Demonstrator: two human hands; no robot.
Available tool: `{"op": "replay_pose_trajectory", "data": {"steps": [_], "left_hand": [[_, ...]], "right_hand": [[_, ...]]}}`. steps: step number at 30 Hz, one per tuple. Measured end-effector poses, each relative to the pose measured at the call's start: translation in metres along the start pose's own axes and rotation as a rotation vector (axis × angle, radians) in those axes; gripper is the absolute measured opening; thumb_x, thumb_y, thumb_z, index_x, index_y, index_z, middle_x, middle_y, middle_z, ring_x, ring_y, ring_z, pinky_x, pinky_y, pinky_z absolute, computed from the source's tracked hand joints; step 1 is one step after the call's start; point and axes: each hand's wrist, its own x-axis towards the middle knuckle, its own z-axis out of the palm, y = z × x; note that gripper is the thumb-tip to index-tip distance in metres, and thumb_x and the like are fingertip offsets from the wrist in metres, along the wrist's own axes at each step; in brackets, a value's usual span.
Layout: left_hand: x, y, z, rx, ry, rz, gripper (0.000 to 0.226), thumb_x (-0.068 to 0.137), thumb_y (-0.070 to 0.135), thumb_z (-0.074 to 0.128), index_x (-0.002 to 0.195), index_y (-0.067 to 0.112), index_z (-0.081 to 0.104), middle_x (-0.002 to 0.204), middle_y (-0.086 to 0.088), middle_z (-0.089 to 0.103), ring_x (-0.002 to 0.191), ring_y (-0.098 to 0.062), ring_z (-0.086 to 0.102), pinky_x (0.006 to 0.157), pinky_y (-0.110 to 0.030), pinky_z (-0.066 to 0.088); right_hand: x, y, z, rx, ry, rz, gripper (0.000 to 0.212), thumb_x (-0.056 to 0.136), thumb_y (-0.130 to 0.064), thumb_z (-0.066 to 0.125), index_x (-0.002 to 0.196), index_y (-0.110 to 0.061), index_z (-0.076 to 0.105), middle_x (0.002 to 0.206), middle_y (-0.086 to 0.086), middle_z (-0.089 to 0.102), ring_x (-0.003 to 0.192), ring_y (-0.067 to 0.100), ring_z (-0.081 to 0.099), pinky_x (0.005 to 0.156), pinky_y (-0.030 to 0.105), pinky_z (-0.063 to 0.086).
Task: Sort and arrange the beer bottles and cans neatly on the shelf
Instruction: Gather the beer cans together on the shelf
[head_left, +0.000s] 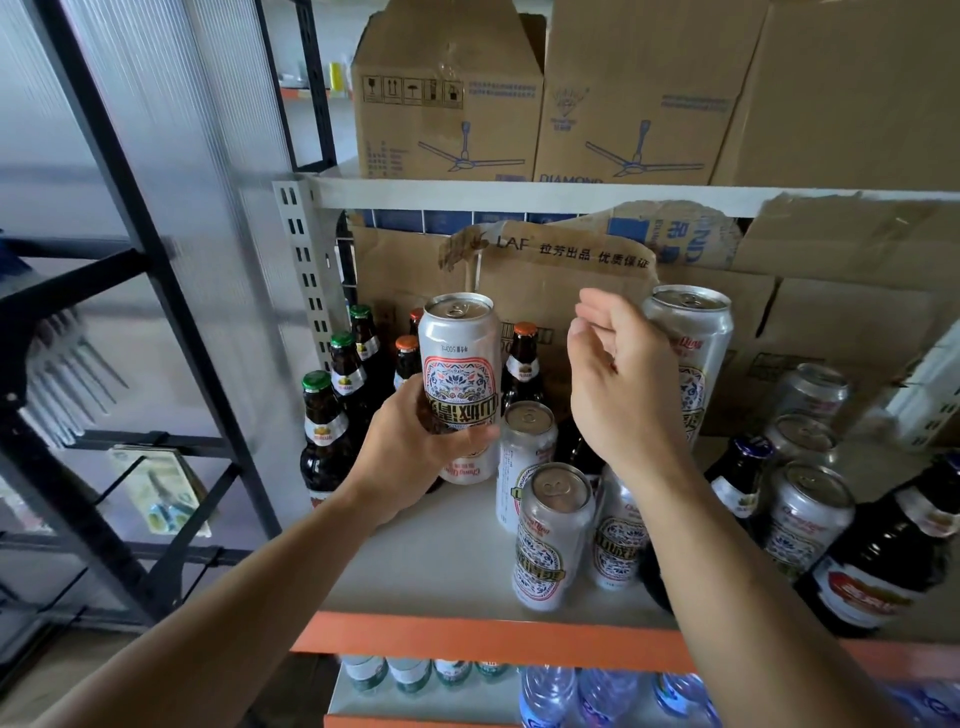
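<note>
Above the shelf (447, 566) | left hand (415, 447) gripped a silver can (460, 374) upright | right hand (623, 384) hovered open, fingers relaxed, holding nothing.

Soft daylight glows through the translucent wall panel (156, 130) on the left; the white shelf (441, 561) is bright, with faint shadows beside the standing cans (553, 535), whose tops carry mild glare. The black rack (130, 312) at left is smeared by blur, while the raised can (460, 374) reads sharp. Wide-angle distortion bows the edges and stretches the dark bottle (883, 551) at right.
</note>
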Motion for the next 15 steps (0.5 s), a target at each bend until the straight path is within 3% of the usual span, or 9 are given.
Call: {"op": "replay_pose_trajectory", "data": {"steps": [3,8,11,15], "left_hand": [[-0.007,-0.012,0.001,0.023,-0.016,-0.022,0.046,0.064,0.021,0.089,0.101,0.023,0.063,0.093,0.007,0.074,0.086,-0.009,0.07,0.077,-0.03,0.057],[-0.028,-0.042,0.007,0.071,-0.053,-0.161,0.058,0.05,0.04,0.088,0.101,0.027,0.064,0.095,0.005,0.074,0.087,-0.013,0.071,0.081,-0.044,0.059],[-0.043,-0.057,0.01,0.084,-0.093,-0.224,0.062,0.047,0.042,0.087,0.102,0.028,0.063,0.095,0.008,0.074,0.086,-0.009,0.071,0.083,-0.04,0.058],[-0.06,-0.075,0.014,0.094,-0.106,-0.301,0.061,0.046,0.038,0.087,0.1,0.029,0.061,0.092,0.011,0.074,0.081,-0.005,0.07,0.079,-0.035,0.058]], "right_hand": [[-0.001,0.002,0.001,0.01,-0.018,0.033,0.035,0.101,-0.016,0.048,0.134,-0.007,0.054,0.131,0.006,0.061,0.118,0.013,0.058,0.095,0.018,0.043],[0.0,0.006,0.005,-0.015,-0.046,0.065,0.036,0.101,-0.016,0.048,0.135,-0.007,0.053,0.132,0.008,0.061,0.12,0.016,0.058,0.095,0.02,0.043],[0.0,0.009,0.008,-0.03,-0.077,0.097,0.036,0.101,-0.018,0.047,0.136,-0.008,0.053,0.133,0.008,0.06,0.12,0.016,0.057,0.095,0.02,0.042],[0.0,0.015,0.014,-0.06,-0.111,0.143,0.036,0.101,-0.019,0.047,0.136,-0.008,0.052,0.133,0.009,0.06,0.121,0.019,0.057,0.103,0.031,0.043]]}}
